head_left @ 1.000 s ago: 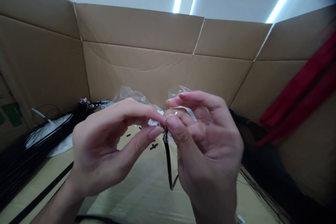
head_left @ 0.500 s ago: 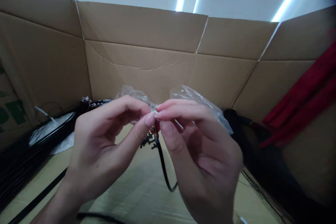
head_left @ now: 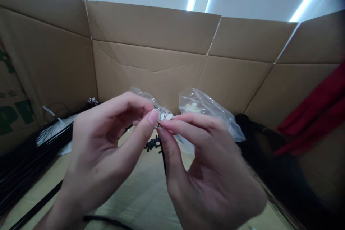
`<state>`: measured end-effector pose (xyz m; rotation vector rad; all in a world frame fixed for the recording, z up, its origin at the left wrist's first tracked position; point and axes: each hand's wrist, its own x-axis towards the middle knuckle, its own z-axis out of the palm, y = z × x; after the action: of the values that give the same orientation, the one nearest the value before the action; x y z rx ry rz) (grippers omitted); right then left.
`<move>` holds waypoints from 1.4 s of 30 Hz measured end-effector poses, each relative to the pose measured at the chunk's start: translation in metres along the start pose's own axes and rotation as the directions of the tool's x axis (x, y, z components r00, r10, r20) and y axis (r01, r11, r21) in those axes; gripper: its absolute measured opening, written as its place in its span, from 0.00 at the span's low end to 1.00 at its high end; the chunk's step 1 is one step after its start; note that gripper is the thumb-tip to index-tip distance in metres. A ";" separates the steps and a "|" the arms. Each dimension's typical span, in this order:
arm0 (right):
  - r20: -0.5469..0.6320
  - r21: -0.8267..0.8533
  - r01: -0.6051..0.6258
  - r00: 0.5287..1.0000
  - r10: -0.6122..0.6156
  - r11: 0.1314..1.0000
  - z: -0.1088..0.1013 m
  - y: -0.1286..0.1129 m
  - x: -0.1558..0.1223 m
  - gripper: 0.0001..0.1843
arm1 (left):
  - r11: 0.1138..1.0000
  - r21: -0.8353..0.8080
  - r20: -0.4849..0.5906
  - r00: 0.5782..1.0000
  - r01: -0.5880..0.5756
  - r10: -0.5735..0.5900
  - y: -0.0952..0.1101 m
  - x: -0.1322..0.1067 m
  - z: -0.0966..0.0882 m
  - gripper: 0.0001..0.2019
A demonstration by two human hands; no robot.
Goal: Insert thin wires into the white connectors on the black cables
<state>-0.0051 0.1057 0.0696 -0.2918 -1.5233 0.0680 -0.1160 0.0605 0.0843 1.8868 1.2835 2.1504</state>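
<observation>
My left hand (head_left: 107, 151) is closed in a pinch at the centre, thumb pressed toward the bent forefinger; whatever small piece lies between them is mostly covered. Facing it, my right hand (head_left: 207, 165) pinches thin coloured wires (head_left: 159, 124) between thumb and fingertips, almost touching the left thumb. A black cable (head_left: 164, 156) hangs below the fingertips, partly behind the right thumb. Just beyond the hands, several small black pieces (head_left: 153, 144) lie on the table (head_left: 134, 190).
Clear plastic bags (head_left: 212, 109) lie behind the hands, one with pale pieces inside. Bundled black cables (head_left: 35, 161) run along the left. Cardboard walls (head_left: 151, 54) enclose the table; red cloth (head_left: 309, 115) hangs at the right. Another black cable (head_left: 107, 221) lies near the front.
My right hand has turned and dropped slightly, its fingertips now lower on the wires. The black cable's loop has gone behind the right hand. The whole view has shifted a little.
</observation>
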 end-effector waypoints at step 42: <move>0.915 0.372 -0.927 0.358 0.189 -0.048 -0.011 0.045 0.022 0.07 | 0.979 -0.026 0.360 0.911 -0.203 0.199 -0.005 0.013 -0.020 0.20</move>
<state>0.0136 0.1522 0.0801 0.0336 -1.5525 2.0930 -0.1387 0.0590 0.0933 2.3698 1.0708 1.7483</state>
